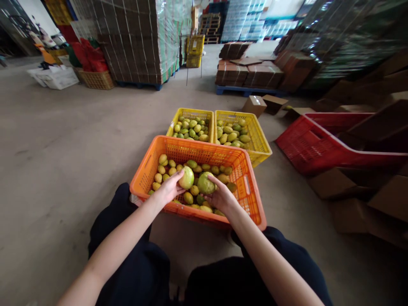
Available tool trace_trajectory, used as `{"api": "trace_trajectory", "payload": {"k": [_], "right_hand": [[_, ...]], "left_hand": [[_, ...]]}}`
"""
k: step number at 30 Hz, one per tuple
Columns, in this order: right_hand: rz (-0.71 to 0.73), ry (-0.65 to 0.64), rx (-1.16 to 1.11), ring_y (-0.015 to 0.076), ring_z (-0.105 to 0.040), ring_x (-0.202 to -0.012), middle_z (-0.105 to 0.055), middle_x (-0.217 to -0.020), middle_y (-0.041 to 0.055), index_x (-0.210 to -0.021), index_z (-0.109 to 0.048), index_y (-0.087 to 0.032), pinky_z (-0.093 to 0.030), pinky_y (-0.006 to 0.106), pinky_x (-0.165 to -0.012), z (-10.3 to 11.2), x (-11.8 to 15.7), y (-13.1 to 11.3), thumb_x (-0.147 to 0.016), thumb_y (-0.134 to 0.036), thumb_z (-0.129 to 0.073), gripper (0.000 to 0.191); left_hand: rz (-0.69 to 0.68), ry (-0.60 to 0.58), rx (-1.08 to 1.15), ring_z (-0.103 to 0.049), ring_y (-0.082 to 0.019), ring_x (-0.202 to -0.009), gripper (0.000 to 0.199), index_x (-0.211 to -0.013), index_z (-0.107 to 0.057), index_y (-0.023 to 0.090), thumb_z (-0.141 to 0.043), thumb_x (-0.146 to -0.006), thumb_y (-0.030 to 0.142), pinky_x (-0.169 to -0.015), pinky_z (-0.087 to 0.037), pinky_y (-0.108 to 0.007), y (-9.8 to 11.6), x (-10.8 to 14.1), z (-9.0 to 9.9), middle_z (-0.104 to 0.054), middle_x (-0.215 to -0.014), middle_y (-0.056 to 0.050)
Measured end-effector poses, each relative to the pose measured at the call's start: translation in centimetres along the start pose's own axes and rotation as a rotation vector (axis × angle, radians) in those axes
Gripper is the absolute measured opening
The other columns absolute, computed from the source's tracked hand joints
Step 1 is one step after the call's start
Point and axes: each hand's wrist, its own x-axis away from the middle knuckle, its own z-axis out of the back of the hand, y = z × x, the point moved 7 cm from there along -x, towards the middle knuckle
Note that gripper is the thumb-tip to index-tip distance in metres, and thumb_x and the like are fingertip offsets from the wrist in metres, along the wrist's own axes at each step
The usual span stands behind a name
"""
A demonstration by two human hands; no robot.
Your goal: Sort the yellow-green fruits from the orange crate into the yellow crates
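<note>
My left hand point(172, 187) grips a round, yellow-green fruit point(186, 178), thumb on top. In my right hand point(219, 195) is a second, duller green fruit point(205, 183) with a mottled skin. The two fruits are held close together, slightly apart, over an orange plastic crate point(191, 143) between my knees. Many smaller yellow and green fruits point(188, 198) lie in this crate below my hands. Their exact kind is hard to tell; they look somewhat like mangoes.
Behind the orange crate stand two yellow crates point(214, 127) holding more of the fruit. A red crate point(306, 140) and cardboard boxes point(338, 185) are at the right. Farther back are wrapped pallet stacks point(134, 42), flat cardboard on a blue pallet point(248, 90) and a wicker basket point(97, 80).
</note>
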Motion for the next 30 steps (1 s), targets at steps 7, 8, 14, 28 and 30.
{"api": "trace_trajectory", "payload": {"k": [7, 8, 14, 28, 30], "right_hand": [[0.553, 0.202, 0.252, 0.0221, -0.068, -0.082, -0.068, -0.096, 0.0033, -0.101, -0.051, -0.025, -0.058, 0.031, -0.066, 1.2, 0.1, -2.3, -0.048, -0.031, -0.088, 0.065], [0.639, 0.22, 0.308, 0.023, -0.067, -0.087, -0.068, -0.101, 0.0038, -0.101, -0.051, -0.025, -0.057, 0.033, -0.072, 1.2, 0.4, -2.7, -0.044, -0.031, -0.089, 0.069], [0.994, 0.257, 0.469, 0.023, -0.063, -0.096, -0.066, -0.109, 0.0035, -0.106, -0.057, -0.027, -0.051, 0.036, -0.088, 0.5, 3.0, -4.4, -0.05, -0.021, -0.085, 0.063], [1.049, 0.195, 0.469, 0.0222, -0.059, -0.113, -0.066, -0.116, -0.0004, -0.109, -0.06, -0.031, -0.046, 0.034, -0.1, 0.2, 4.8, -5.2, -0.053, -0.014, -0.085, 0.064], [0.95, 0.096, 0.37, 0.0223, -0.062, -0.105, -0.067, -0.113, 0.0006, -0.107, -0.061, -0.029, -0.052, 0.033, -0.091, 0.2, 4.0, -5.3, -0.049, -0.015, -0.086, 0.065]], "left_hand": [[-0.355, -0.042, -0.172, -0.057, -0.026, -0.118, 0.043, -0.119, -0.06, 0.024, -0.072, -0.08, 0.037, -0.095, -0.05, -0.038, 1.9, 1.5, -1.3, -0.06, -0.129, -0.009], [-0.445, -0.043, -0.208, -0.055, -0.026, -0.121, 0.045, -0.119, -0.062, 0.024, -0.075, -0.078, 0.035, -0.1, -0.047, -0.038, 2.5, 1.9, -1.6, -0.059, -0.13, -0.009], [-0.669, -0.135, -0.257, -0.053, -0.026, -0.124, 0.05, -0.117, -0.065, 0.023, -0.081, -0.07, 0.022, -0.104, -0.044, -0.032, 3.7, 3.6, -3.2, -0.056, -0.137, -0.007], [-0.637, -0.191, -0.132, -0.052, -0.026, -0.126, 0.051, -0.112, -0.068, 0.022, -0.083, -0.064, 0.014, -0.101, -0.046, -0.028, 4.0, 4.2, -3.3, -0.06, -0.131, -0.006], [-0.555, -0.179, -0.055, -0.055, -0.027, -0.123, 0.046, -0.115, -0.067, 0.021, -0.08, -0.071, 0.021, -0.097, -0.05, -0.03, 3.7, 3.5, -3.0, -0.062, -0.129, -0.007]]}}
